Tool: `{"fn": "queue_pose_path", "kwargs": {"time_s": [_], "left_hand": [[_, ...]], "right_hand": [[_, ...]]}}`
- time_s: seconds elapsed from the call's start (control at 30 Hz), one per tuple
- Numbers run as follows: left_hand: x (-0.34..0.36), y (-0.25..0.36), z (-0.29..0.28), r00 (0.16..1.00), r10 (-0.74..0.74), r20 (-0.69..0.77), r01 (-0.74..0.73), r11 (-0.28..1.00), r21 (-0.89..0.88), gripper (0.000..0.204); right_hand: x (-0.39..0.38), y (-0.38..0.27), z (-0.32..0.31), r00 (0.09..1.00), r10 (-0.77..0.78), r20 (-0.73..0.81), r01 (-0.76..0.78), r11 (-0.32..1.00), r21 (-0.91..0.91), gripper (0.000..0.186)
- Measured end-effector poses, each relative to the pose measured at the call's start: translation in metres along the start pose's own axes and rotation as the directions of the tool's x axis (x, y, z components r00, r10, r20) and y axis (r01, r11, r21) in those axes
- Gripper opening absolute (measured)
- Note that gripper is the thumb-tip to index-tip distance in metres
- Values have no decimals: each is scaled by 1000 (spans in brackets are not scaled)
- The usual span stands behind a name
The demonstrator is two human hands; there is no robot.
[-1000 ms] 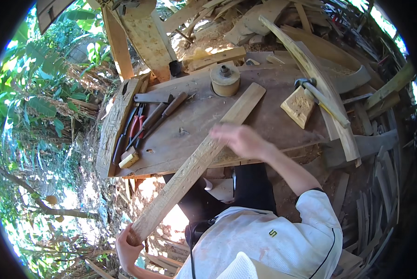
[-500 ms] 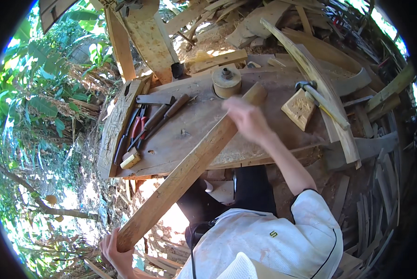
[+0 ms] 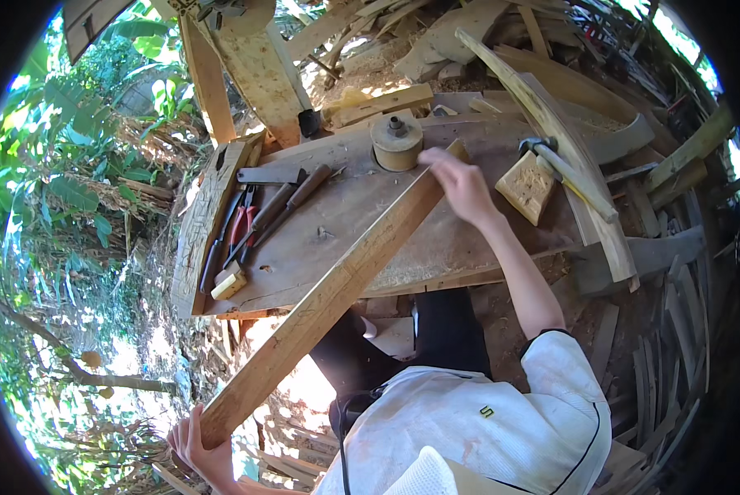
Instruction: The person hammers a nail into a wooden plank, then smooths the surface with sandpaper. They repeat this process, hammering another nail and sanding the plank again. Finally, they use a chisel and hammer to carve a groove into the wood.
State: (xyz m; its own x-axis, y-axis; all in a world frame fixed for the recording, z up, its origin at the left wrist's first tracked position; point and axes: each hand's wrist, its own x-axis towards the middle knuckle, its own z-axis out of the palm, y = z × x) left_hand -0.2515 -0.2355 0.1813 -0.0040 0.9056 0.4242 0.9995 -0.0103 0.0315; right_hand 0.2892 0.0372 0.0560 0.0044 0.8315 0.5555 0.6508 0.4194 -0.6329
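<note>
A long wooden plank [image 3: 337,289] lies slanted across the workbench [image 3: 461,239], its far end next to a round wooden block [image 3: 396,142]. My left hand [image 3: 195,450] grips the plank's near end, low at the left, off the bench. My right hand [image 3: 459,183] rests on the plank near its far end, fingers laid over the wood.
Chisels and red-handled pliers [image 3: 259,219] lie at the bench's left. A small carved wood square [image 3: 525,186] and a hammer [image 3: 564,169] sit to the right. Curved timbers [image 3: 551,124] and scrap boards crowd the back and right. Green foliage [image 3: 65,190] fills the left.
The plank has slid up the bench toward the round block. My right hand moved along it to its far end, and my left hand dropped lower with the near end.
</note>
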Motion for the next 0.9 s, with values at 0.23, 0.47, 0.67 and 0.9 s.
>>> {"fn": "queue_pose_path", "kwargs": {"time_s": [0.23, 0.47, 0.67, 0.9], "left_hand": [[5, -4, 2, 1000, 1, -14, -1, 1000, 16, 62], [7, -5, 7, 999, 13, -30, -14, 1000, -5, 56], [9, 14, 18, 997, -38, 60, 43, 995, -87, 60], [-19, -5, 69, 843, -272, 464, 388, 905, -173, 84]], "right_hand": [[-6, -26, 8, 995, 44, 86, -50, 996, 67, 23], [-9, -25, 21, 996, -81, 32, 81, 997, -1, 23], [7, -5, 8, 987, 159, -18, -159, 970, -182, 25], [-63, -78, 48, 961, -196, 193, 189, 980, 55, 28]]}}
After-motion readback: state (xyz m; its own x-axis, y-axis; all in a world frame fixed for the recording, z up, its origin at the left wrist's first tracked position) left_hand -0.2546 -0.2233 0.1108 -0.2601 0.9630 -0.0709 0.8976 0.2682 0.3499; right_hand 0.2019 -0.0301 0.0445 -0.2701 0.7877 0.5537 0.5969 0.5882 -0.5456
